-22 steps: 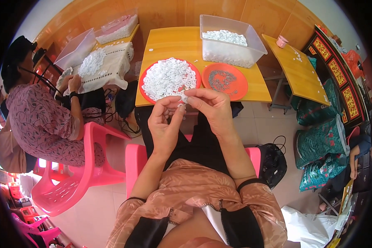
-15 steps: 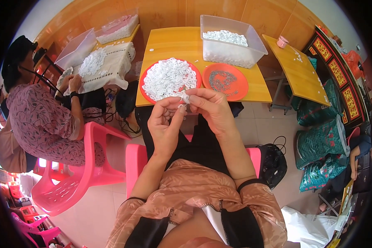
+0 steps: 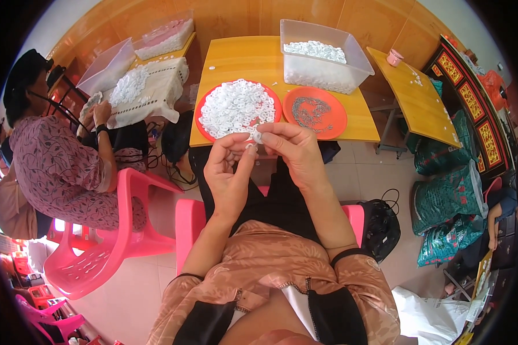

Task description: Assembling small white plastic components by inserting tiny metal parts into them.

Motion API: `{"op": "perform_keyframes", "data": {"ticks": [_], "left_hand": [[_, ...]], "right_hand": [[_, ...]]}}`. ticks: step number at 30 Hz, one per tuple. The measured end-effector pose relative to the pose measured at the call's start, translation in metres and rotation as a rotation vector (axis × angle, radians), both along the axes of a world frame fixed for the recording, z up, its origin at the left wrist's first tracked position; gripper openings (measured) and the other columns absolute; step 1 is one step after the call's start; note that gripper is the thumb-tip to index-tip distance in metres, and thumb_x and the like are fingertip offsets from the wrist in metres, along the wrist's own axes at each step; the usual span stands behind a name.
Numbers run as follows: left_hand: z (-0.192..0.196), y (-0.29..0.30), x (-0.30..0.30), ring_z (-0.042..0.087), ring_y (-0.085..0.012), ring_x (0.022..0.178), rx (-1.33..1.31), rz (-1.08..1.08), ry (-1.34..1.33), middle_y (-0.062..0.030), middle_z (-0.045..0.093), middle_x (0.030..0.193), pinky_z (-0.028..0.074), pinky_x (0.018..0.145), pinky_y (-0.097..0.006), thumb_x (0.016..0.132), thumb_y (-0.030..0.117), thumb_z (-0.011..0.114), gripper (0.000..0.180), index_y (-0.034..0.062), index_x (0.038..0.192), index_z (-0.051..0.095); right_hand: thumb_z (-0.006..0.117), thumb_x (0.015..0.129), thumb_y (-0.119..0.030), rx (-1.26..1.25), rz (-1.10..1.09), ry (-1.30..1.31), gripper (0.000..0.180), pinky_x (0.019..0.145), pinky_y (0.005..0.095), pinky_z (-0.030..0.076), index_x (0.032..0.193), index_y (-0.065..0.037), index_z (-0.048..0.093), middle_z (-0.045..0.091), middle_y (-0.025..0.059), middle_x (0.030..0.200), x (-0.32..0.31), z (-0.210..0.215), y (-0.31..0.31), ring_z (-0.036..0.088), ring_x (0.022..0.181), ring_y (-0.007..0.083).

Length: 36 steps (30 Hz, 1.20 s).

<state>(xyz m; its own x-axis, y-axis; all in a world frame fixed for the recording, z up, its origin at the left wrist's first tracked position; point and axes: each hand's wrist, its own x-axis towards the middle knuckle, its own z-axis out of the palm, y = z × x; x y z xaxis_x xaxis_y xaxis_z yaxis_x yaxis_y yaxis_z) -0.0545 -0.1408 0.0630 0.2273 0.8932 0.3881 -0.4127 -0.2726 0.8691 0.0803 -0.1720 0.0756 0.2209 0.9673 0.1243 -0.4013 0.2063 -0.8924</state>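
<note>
near the middle of the frame the person's left hand (image 3: 229, 172) and right hand (image 3: 293, 152) meet, fingertips pressed together around a small white ring (image 3: 257, 137) pinched between them, just below the near edge of the yellow table (image 3: 242, 57). directly above the hands sits a red plate (image 3: 201, 109) heaped with white rings (image 3: 236, 107); right of it an orange plate (image 3: 334, 123) holds thin metal pieces. a clear plastic bin (image 3: 357, 63) stands at the upper centre. at the left, another person in a patterned top (image 3: 57, 172) sits on a pink chair (image 3: 126, 230).
</note>
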Motion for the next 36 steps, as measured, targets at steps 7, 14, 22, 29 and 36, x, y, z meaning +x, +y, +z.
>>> {"op": "perform_keyframes", "data": {"ticks": [7, 14, 22, 29, 36], "left_hand": [[-0.002, 0.001, 0.001, 0.058, -0.0060, 0.073, -0.005, 0.009, 0.001, -0.0035, 0.061, 0.084, 0.048, 0.067, -0.019, 0.085, -0.003, 0.060, 0.021, -0.0010, 0.104, 0.055], [-0.002, 0.003, 0.003, 0.062, -0.0116, 0.076, -0.037, -0.064, -0.082, -0.0075, 0.063, 0.085, 0.051, 0.072, -0.022, 0.085, -0.004, 0.060, 0.022, -0.0021, 0.106, 0.053], [-0.005, 0.002, 0.003, 0.062, -0.0117, 0.076, 0.028, -0.045, -0.087, -0.0075, 0.063, 0.085, 0.051, 0.072, -0.022, 0.085, -0.004, 0.059, 0.022, -0.0020, 0.106, 0.053], [-0.012, 0.007, 0.006, 0.060, -0.0103, 0.072, -0.057, 0.035, -0.144, -0.0059, 0.062, 0.082, 0.049, 0.067, -0.021, 0.085, -0.003, 0.060, 0.022, -0.0007, 0.105, 0.054], [-0.013, 0.023, -0.007, 0.060, -0.0094, 0.070, -0.048, -0.139, -0.050, -0.0052, 0.063, 0.082, 0.048, 0.066, -0.019, 0.084, -0.004, 0.061, 0.023, -0.0021, 0.105, 0.054]], "right_hand": [[0.061, 0.084, -0.001, 0.205, -0.232, -0.400, 0.015, 0.070, 0.0220, 0.050, 0.098, 0.004, 0.066, 0.065, 0.0052, 0.087, -0.012, 0.004, -0.003, 0.060, 0.077, 0.0086], [0.059, 0.086, 0.001, 0.144, -0.057, -0.263, 0.015, 0.070, 0.0228, 0.052, 0.100, 0.004, 0.064, 0.065, 0.0073, 0.090, -0.003, 0.004, -0.004, 0.062, 0.077, 0.0096], [0.059, 0.086, 0.001, 0.196, -0.080, -0.192, 0.018, 0.072, 0.0235, 0.053, 0.103, 0.004, 0.060, 0.065, 0.0078, 0.092, -0.008, 0.005, -0.003, 0.063, 0.080, 0.0106], [0.056, 0.087, 0.001, 0.161, -0.133, -0.150, 0.018, 0.070, 0.0208, 0.050, 0.104, 0.006, 0.059, 0.063, 0.0054, 0.087, -0.027, -0.007, 0.002, 0.060, 0.076, 0.0079], [0.057, 0.087, 0.000, 0.155, -0.051, -0.129, 0.019, 0.068, 0.0198, 0.048, 0.105, 0.005, 0.059, 0.062, 0.0042, 0.086, -0.013, -0.001, 0.002, 0.058, 0.074, 0.0070]]}}
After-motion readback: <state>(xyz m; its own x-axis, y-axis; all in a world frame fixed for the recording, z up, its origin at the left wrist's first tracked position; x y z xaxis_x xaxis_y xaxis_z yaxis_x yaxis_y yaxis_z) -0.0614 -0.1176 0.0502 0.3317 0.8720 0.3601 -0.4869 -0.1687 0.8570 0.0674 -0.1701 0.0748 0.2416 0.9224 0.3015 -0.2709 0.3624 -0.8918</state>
